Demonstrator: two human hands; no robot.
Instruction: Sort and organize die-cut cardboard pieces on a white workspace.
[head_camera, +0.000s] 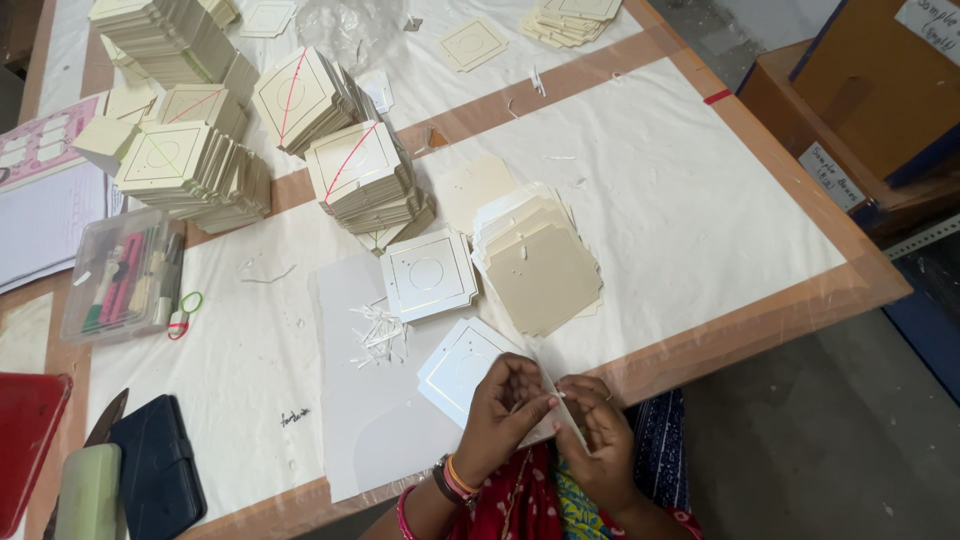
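Pinching a thin cream card (556, 392) between them at the near table edge, the left hand (503, 410) and right hand (596, 435) have fingertips closed together on it, held up close for fine work. Just beyond lies a white square card (460, 362) on a pale sheet (350, 400), with paper scraps (380, 333) beside it. Farther out, a fanned beige pile (540, 265) and tall card stacks (365, 180) sit within reach.
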